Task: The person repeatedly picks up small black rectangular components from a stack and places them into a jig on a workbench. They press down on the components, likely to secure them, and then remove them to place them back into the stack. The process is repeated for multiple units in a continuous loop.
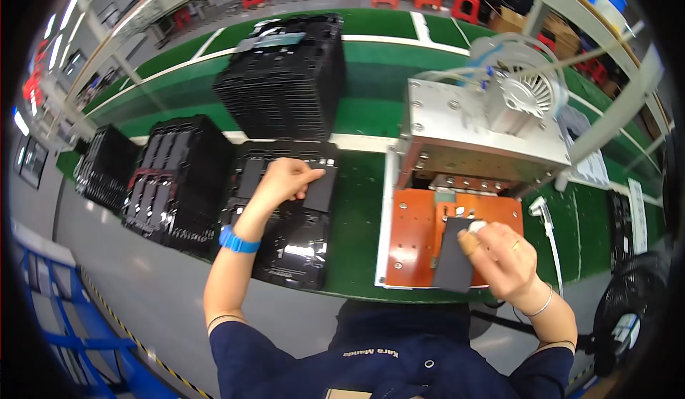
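My left hand (287, 179), with a blue band at its wrist, is closed in a pinch at the upper edge of a flat black rectangular piece (320, 193). That piece lies in a black plastic tray (291, 256) with moulded pockets. Another flat black rectangular piece (454, 255) is gripped between the thumb and fingers of my right hand (505, 258), which has covers on some fingertips. It slants over the orange plate (410, 238) of a metal press-like fixture (481, 124). The piece's far end is close to the fixture's slot; whether it touches the plate I cannot tell.
Behind the tray rises a tall stack of black trays (285, 78). Further stacks, a filled one (178, 178) and another (107, 167), stand to the left. A white handle-like tool (542, 217) lies right of the fixture on the green bench (360, 221).
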A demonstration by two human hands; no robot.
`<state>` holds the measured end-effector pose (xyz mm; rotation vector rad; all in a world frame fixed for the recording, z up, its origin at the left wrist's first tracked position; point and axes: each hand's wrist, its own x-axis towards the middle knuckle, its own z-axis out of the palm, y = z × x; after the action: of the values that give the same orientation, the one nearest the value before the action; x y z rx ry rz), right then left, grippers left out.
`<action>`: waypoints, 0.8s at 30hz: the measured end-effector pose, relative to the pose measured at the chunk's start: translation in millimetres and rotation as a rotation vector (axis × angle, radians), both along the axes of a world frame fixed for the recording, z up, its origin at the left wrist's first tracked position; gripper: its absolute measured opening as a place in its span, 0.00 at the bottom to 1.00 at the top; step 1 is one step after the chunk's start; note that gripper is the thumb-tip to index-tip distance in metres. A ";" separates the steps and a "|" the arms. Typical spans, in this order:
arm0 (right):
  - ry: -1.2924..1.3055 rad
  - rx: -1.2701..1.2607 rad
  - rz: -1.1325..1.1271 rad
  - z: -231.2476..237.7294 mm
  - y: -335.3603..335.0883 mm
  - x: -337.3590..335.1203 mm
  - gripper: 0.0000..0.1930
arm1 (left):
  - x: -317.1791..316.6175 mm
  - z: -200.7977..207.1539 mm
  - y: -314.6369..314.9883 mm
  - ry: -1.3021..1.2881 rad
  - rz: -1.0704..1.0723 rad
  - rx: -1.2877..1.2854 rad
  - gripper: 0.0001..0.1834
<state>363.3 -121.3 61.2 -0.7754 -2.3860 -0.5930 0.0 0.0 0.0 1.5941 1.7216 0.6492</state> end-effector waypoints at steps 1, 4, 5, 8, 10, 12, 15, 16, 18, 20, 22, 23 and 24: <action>0.000 -0.036 -0.099 1.9 -9.2 7.9 0.07 | 11.2 -6.5 4.8 -0.022 -0.042 -0.013 0.17; 0.042 -0.186 -0.274 -27.8 -22.3 15.7 0.13 | 25.2 19.5 -13.7 0.448 -0.036 0.449 0.17; 0.017 -0.248 -0.336 -31.0 -26.5 20.2 0.14 | 49.2 32.2 -24.1 0.443 -0.054 0.557 0.16; 0.100 -0.400 -0.355 -37.6 -28.6 24.4 0.17 | 104.3 47.9 -52.4 0.188 -0.457 0.971 0.13; 0.169 -0.483 -0.336 -33.0 -22.0 24.0 0.16 | 131.2 44.8 -73.6 0.074 -0.743 1.023 0.15; 0.265 -0.541 -0.293 -29.0 -8.8 26.3 0.15 | 149.8 42.2 -83.4 0.145 -1.104 0.786 0.33; 0.249 -0.442 -0.214 -39.8 7.9 26.6 0.16 | 161.8 22.5 -87.3 0.170 -1.275 0.616 0.40; 0.225 -0.476 -0.237 -37.7 7.0 25.2 0.15 | 162.2 21.4 -86.7 0.176 -1.281 0.619 0.40; 0.231 -0.495 -0.231 -38.9 8.5 25.0 0.14 | 162.0 22.2 -85.4 0.184 -1.288 0.617 0.39; 0.226 -0.499 -0.232 -41.1 10.8 25.2 0.14 | 163.9 21.2 -83.4 0.175 -1.300 0.612 0.39; 0.221 -0.472 -0.227 -42.6 14.0 25.2 0.14 | 164.0 21.0 -84.3 0.183 -1.298 0.605 0.38; 0.229 -0.471 -0.247 -45.7 15.4 23.6 0.14 | 163.5 20.0 -85.3 0.187 -1.292 0.603 0.38; 0.234 -0.460 -0.269 -46.8 17.3 21.8 0.14 | 163.6 20.3 -85.2 0.193 -1.287 0.612 0.38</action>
<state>385.1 -104.0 14.5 -1.2989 -2.2355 -0.0367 163.6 -85.2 20.3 2.7522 0.2762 0.3270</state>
